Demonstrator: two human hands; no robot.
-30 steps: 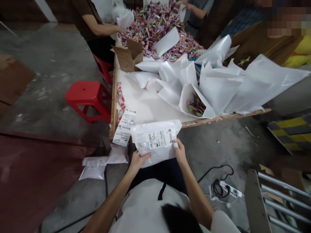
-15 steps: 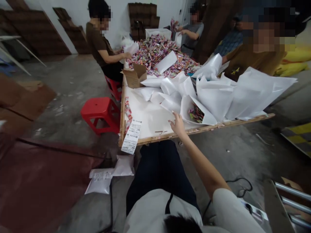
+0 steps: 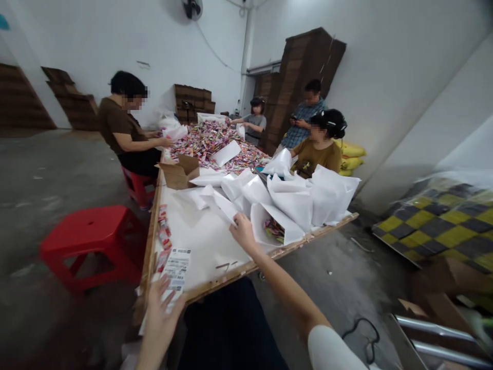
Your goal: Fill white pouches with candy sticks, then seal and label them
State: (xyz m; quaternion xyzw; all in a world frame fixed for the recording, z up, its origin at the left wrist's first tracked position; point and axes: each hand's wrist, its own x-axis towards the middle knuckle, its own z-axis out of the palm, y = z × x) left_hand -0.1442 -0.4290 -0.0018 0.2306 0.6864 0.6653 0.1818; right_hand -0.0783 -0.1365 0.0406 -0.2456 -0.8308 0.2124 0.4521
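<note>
At the table's near left corner my left hand (image 3: 164, 308) lies with its fingers stretched out over the lower end of a printed label strip (image 3: 177, 264). My right hand (image 3: 244, 235) is closed, its fingers pinching the near edge of a white plastic bag (image 3: 224, 204). To the right of that hand a gaping white bag (image 3: 262, 216) lies on its side, with small colourful packets (image 3: 274, 229) showing in its mouth. More white bags (image 3: 290, 198) stand bunched behind it. Several red-and-white packets (image 3: 164, 228) lie along the left edge.
A cardboard box (image 3: 181, 172) stands open on the table (image 3: 200, 234), in front of a large heap of colourful packets (image 3: 208, 139). Co-workers sit on both sides and at the far end; one person stands (image 3: 304, 118). A red stool (image 3: 90, 231) is at the left.
My left hand has come into view and reached the label strip. My right hand has closed on the white bag's edge. The view has tilted up, showing more wall.
</note>
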